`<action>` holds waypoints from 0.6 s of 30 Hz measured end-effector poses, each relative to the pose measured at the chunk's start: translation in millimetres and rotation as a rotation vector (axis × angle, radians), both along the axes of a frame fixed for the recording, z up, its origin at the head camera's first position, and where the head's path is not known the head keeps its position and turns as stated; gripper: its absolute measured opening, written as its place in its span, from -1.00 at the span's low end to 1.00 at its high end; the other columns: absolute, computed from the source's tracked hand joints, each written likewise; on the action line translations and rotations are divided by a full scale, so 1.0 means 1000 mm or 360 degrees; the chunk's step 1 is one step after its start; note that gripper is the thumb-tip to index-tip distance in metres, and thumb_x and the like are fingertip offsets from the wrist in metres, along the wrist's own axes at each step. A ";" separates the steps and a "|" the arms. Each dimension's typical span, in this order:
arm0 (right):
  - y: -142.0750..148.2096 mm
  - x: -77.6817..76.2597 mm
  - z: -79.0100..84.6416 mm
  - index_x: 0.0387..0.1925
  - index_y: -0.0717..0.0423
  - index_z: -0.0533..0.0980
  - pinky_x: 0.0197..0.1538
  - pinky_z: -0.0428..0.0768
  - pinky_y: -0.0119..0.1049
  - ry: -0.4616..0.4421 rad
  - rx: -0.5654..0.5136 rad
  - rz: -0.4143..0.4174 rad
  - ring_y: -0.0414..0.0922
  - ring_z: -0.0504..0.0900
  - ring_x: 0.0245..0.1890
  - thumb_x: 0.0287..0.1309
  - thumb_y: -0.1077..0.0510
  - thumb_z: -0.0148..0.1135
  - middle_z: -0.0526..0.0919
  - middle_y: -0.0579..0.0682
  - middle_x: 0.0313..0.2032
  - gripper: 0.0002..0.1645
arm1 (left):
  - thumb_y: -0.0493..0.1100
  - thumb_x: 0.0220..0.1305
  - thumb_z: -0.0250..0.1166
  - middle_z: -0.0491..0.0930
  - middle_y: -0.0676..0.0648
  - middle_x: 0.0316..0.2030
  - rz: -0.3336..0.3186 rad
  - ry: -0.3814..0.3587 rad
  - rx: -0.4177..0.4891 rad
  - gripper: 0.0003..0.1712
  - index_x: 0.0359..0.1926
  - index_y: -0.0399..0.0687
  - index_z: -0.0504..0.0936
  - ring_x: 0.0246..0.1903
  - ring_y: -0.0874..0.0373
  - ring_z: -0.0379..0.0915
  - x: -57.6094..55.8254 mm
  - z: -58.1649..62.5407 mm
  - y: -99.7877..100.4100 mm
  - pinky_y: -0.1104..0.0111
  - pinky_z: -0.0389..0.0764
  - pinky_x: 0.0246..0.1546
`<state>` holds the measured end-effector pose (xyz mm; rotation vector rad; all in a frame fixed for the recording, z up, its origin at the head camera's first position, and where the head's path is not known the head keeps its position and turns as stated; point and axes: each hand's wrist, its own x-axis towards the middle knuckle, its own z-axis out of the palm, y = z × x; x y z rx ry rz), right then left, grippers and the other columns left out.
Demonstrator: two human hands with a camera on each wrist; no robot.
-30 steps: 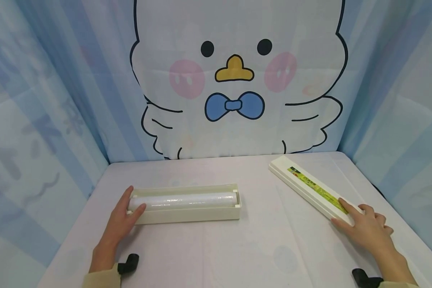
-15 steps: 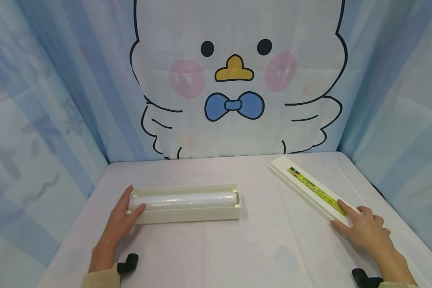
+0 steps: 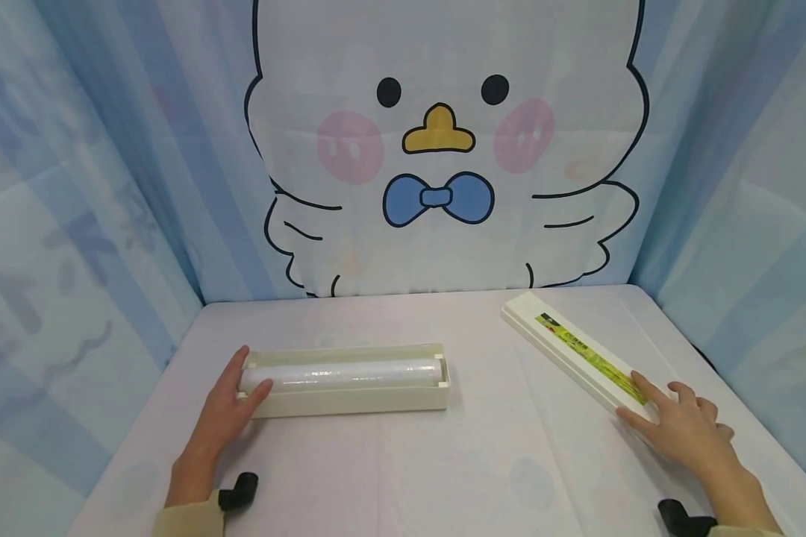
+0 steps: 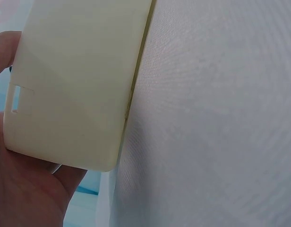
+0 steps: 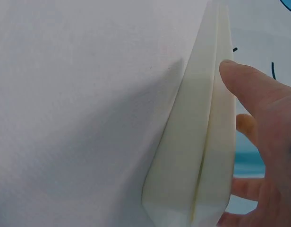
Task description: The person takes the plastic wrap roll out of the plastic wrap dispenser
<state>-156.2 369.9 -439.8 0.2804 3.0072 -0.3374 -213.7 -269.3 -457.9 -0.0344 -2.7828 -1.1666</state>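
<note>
A long cream-coloured box (image 3: pixel 356 401) lies across the left half of the table with its top uncovered. Inside it is a roll of clear cling film (image 3: pixel 349 374). My left hand (image 3: pixel 220 418) grips the box's left end, thumb over the near wall and fingers at the far side. The left wrist view shows the box's smooth side wall (image 4: pixel 79 85) with a small slot by the palm. On the right, the lid (image 3: pixel 557 343) lies slanted, bearing a yellow-green label (image 3: pixel 587 350). My right hand (image 3: pixel 688 429) holds its near end, thumb on one side, fingers across it.
A pale cloth covers the table (image 3: pixel 443 477). Behind it hangs a curtain (image 3: pixel 443 246) printed with a cartoon chick, and blue-striped curtains (image 3: pixel 74 261) close off both sides. Black wrist mounts (image 3: pixel 239 491) show at both sleeves.
The fingers of my right hand shift very slightly on the lid. My left hand, the box and the lid stay where they were.
</note>
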 end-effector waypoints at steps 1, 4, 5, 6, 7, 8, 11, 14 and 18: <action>-0.001 0.000 0.001 0.40 0.11 0.00 -0.25 0.09 0.58 0.0019 0.0011 0.0003 0.63 -0.03 -0.05 0.01 -0.60 -0.16 -0.03 0.58 0.06 0.16 | 0.23 0.26 0.12 -0.12 -0.28 0.41 0.0000 0.0000 -0.0001 -0.02 0.47 -0.03 -0.19 0.35 -0.27 -0.21 0.000 0.000 0.000 -0.22 -0.06 0.21; -0.002 0.000 0.003 0.40 0.08 0.00 -0.26 0.12 0.56 0.0069 0.0044 0.0013 0.61 -0.03 -0.04 0.02 -0.60 -0.18 -0.02 0.57 0.07 0.15 | 0.22 0.27 0.12 -0.12 -0.29 0.41 -0.0005 0.0000 0.0000 -0.02 0.47 -0.04 -0.20 0.35 -0.27 -0.21 0.000 0.001 0.001 -0.21 -0.06 0.21; -0.003 0.000 0.005 0.40 0.07 0.00 -0.26 0.13 0.56 0.0080 0.0051 0.0018 0.61 -0.02 -0.05 0.03 -0.60 -0.18 -0.02 0.57 0.07 0.14 | 0.22 0.27 0.12 -0.12 -0.29 0.41 -0.0005 0.0001 0.0000 -0.02 0.47 -0.04 -0.20 0.35 -0.27 -0.21 0.000 0.002 0.001 -0.21 -0.06 0.21; -0.004 0.000 0.006 0.41 0.07 -0.01 -0.26 0.12 0.56 0.0084 0.0054 0.0020 0.61 -0.02 -0.04 0.03 -0.60 -0.19 -0.02 0.57 0.08 0.13 | 0.22 0.27 0.12 -0.13 -0.29 0.41 -0.0004 0.0001 0.0000 -0.02 0.47 -0.05 -0.20 0.35 -0.27 -0.21 0.000 0.002 0.001 -0.21 -0.06 0.21; -0.005 -0.001 0.007 0.41 0.06 -0.02 -0.26 0.12 0.56 0.0088 0.0057 0.0023 0.61 -0.02 -0.04 0.04 -0.59 -0.20 -0.02 0.56 0.08 0.13 | 0.22 0.27 0.12 -0.13 -0.29 0.41 -0.0003 0.0003 0.0000 -0.02 0.47 -0.05 -0.20 0.35 -0.27 -0.21 0.001 0.002 0.001 -0.21 -0.06 0.21; -0.006 -0.001 0.008 0.41 0.06 -0.02 -0.26 0.13 0.55 0.0098 0.0066 0.0033 0.60 -0.01 -0.04 0.05 -0.59 -0.20 -0.01 0.56 0.08 0.12 | 0.22 0.27 0.12 -0.13 -0.29 0.41 -0.0003 -0.0003 0.0001 -0.02 0.47 -0.05 -0.20 0.35 -0.27 -0.22 0.001 0.002 0.001 -0.21 -0.07 0.21; -0.009 -0.002 0.012 0.42 0.05 -0.02 -0.26 0.12 0.56 0.0118 0.0077 0.0053 0.60 0.00 -0.03 0.07 -0.57 -0.19 0.00 0.55 0.09 0.10 | 0.23 0.27 0.11 -0.13 -0.29 0.41 0.0003 -0.0002 -0.0004 -0.02 0.47 -0.04 -0.19 0.35 -0.27 -0.21 0.001 0.002 0.001 -0.21 -0.06 0.21; -0.013 -0.003 0.014 0.42 0.05 -0.01 -0.24 0.10 0.58 0.0147 0.0088 0.0058 0.60 0.01 -0.02 0.06 -0.58 -0.19 0.02 0.54 0.09 0.11 | 0.23 0.27 0.11 -0.13 -0.28 0.41 -0.0004 0.0004 -0.0012 -0.02 0.47 -0.05 -0.20 0.35 -0.26 -0.21 0.000 0.001 0.000 -0.20 -0.07 0.22; -0.019 -0.005 0.015 0.42 0.02 -0.02 -0.23 0.11 0.57 0.0195 0.0090 0.0083 0.59 0.01 -0.01 0.06 -0.56 -0.16 0.03 0.54 0.11 0.10 | 0.25 0.27 0.10 -0.13 -0.28 0.41 -0.0001 0.0007 -0.0020 -0.02 0.47 -0.04 -0.20 0.35 -0.26 -0.20 0.000 0.000 0.000 -0.20 -0.06 0.21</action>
